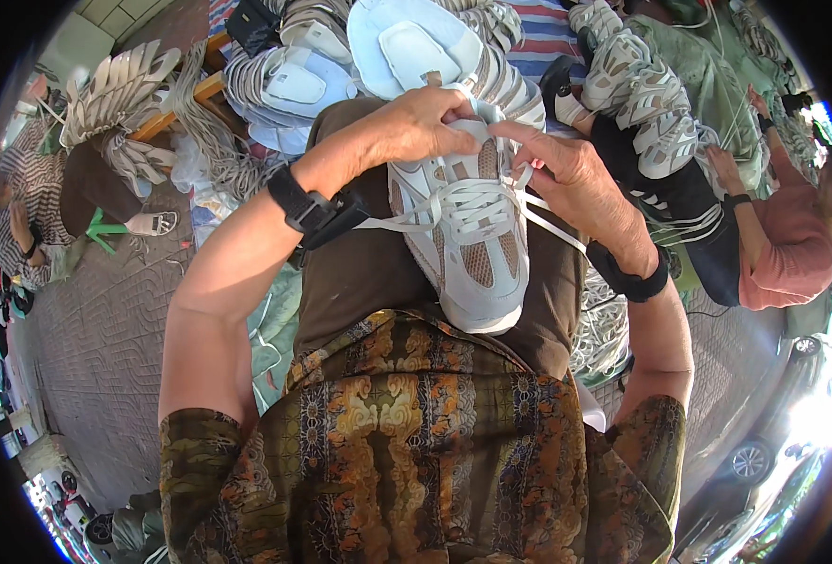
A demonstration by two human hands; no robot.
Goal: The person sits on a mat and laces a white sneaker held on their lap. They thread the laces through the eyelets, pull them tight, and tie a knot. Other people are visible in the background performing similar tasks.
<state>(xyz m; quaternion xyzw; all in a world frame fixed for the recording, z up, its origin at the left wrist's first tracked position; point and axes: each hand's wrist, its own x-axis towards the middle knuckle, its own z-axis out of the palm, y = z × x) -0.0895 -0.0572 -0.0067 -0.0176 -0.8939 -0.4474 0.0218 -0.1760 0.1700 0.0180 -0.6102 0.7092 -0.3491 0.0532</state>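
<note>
Holding a white-and-beige lace-up shoe [484, 254] on the lap, a person bends both bare hands to its collar; the shoe lies just off centre toward 1 o'clock, toe pointing to 6. The left hand [425, 122] is nearly closed, thumb and fingers pinching the collar or tongue edge. The right hand [571, 169] is half curled, index finger reaching to the opposite edge, with lace near its fingertips; how firmly it grips, I cannot tell. Lace ends [559, 227] trail out toward 9 and 4 o'clock from the shoe. Good handling here would likely mean steadying the collar with the left hand, keeping the tongue flat, and drawing the lace evenly without twists. Brown trousers [341, 273] form the working surface. At 1 o'clock lies a striped sheet [543, 33]; pale blue-and-white shoe parts [416, 42] are heaped at 12, and more shoes [632, 94] sit between 1 and 2. Patterned paving [106, 320] spreads toward 9. Co-workers sit at 3, in a pink top [792, 244], and near 10, in stripes [35, 160]; sunlight glares at 4 o'clock.
</note>
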